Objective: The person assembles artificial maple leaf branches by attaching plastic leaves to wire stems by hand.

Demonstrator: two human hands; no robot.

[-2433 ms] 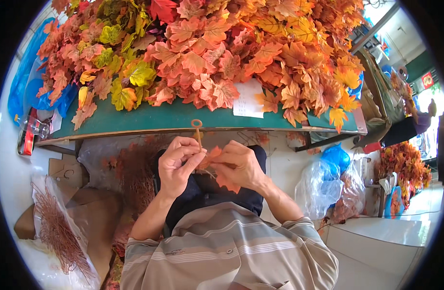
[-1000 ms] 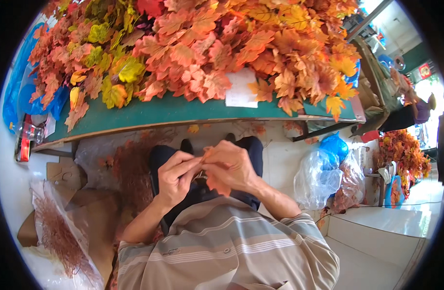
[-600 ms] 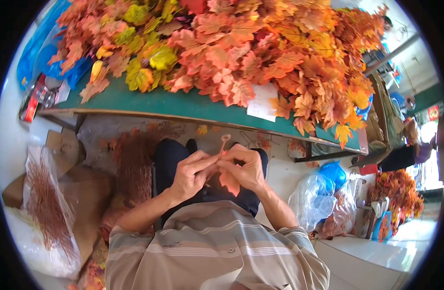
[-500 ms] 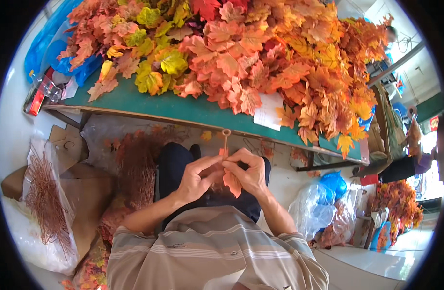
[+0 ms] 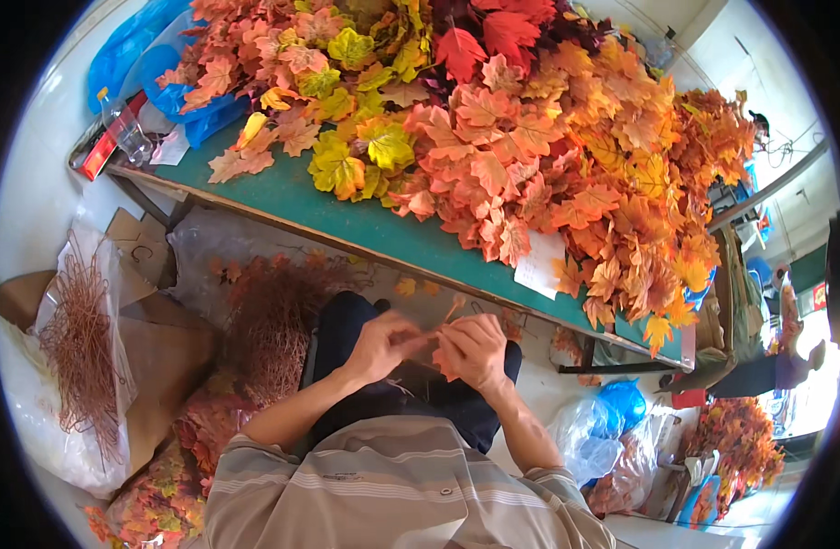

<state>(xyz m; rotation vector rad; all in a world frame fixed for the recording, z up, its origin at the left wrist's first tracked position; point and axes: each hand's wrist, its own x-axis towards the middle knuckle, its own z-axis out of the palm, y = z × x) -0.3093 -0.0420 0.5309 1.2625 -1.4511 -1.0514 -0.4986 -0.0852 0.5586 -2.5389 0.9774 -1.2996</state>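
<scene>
Above my lap, my right hand [image 5: 476,351] is closed around an orange artificial maple leaf [image 5: 446,360], which shows below the fingers. A thin pale stem [image 5: 455,306] sticks up past them, tilted to the right, and its upper end is blurred. My left hand [image 5: 383,349] is just to the left, its thumb and fingers brought close together beside the right fingertips. Motion smears those left fingers, so whether they grip anything is unclear.
A green table [image 5: 283,206] ahead bears a big heap of artificial leaves [image 5: 493,146], plus a white paper [image 5: 540,265] and a clear bottle [image 5: 125,128]. Reddish-brown wires [image 5: 80,343] lie in plastic at left. Plastic bags [image 5: 592,439] stand at right; a person [image 5: 758,380] is beyond.
My view has turned, so the table slants more. The stem has gone from upright to leaning right. My right hand now covers more of the leaf, while the left fingers have become blurred.
</scene>
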